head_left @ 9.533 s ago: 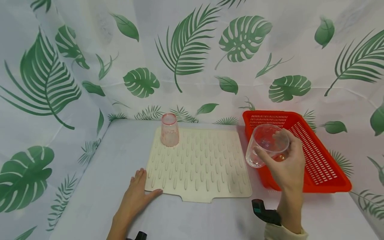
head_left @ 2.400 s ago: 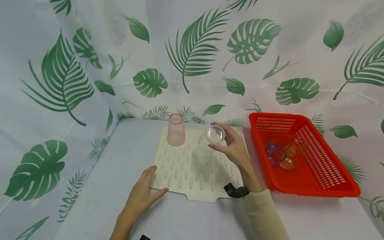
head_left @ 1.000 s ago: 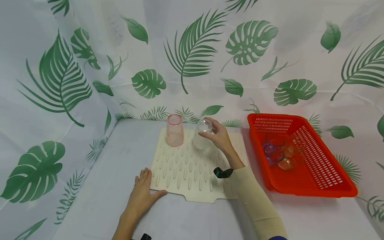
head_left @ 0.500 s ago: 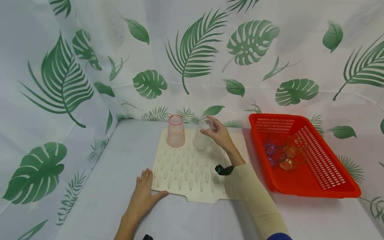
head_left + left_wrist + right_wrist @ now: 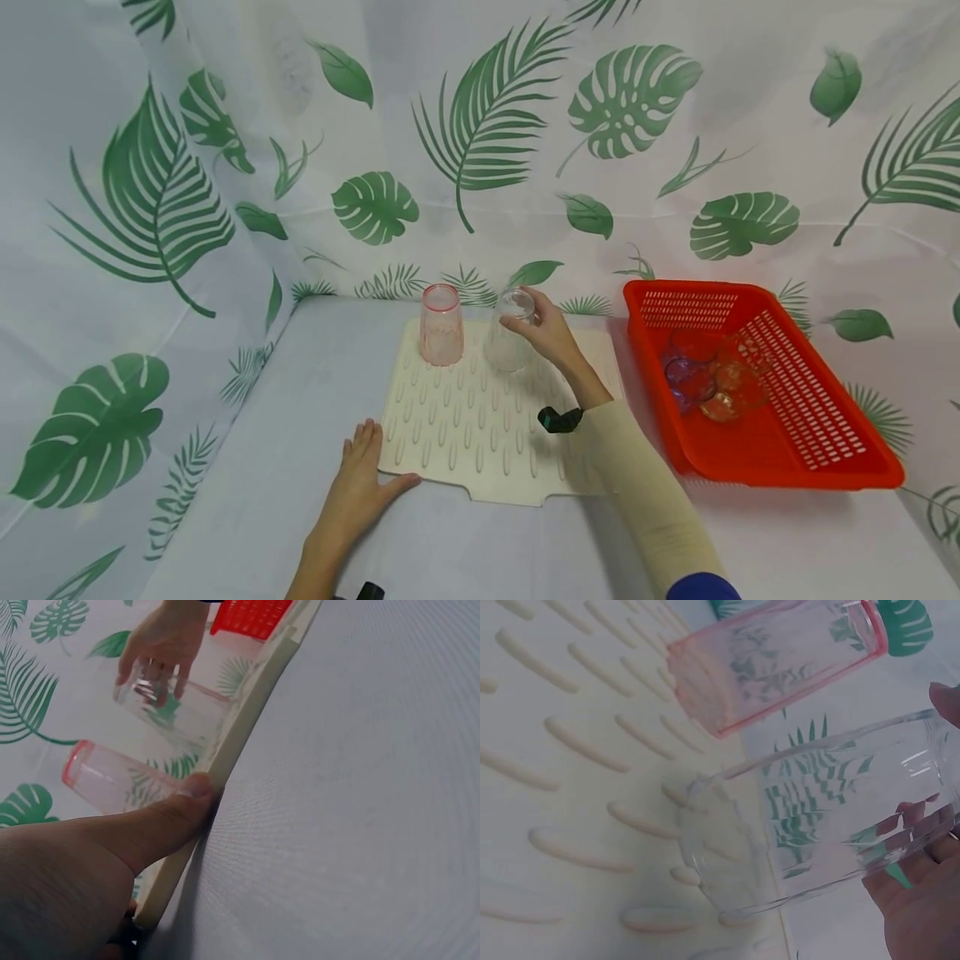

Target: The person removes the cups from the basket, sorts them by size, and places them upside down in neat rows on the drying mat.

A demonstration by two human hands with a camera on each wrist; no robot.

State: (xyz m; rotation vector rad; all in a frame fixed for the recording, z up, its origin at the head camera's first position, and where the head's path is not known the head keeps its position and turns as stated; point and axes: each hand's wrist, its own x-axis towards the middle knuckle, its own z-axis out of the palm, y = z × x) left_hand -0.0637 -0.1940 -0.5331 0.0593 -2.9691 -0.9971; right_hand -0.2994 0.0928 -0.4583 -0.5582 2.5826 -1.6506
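Observation:
A clear drinking glass [image 5: 509, 346] stands upside down on the cream ridged drying mat [image 5: 468, 454]. My right hand [image 5: 546, 332] holds it near its upturned base, thumb on one side and fingers on the other; the right wrist view shows the glass's mouth [image 5: 724, 851] down among the ridges. Just left of it is a pink-tinted glass [image 5: 442, 337], also inverted, with a gap between the two. My left hand [image 5: 358, 482] rests at the mat's front left corner, fingers extended along the side. In the left wrist view its thumb [image 5: 169, 821] lies on the mat's edge.
A red plastic basket [image 5: 772, 471] stands right of the mat. Inside lie several glass pieces, among them a purple-tinted one [image 5: 686, 383] and an amber-tinted one [image 5: 722, 404]. A leaf-printed curtain [image 5: 480, 242] rises behind the table [image 5: 292, 375].
The clear glass has gone from above the basket, mouth up, to the mat beside the pink glass, turned over in my right hand. Over the last second, little moves; my left hand stays put.

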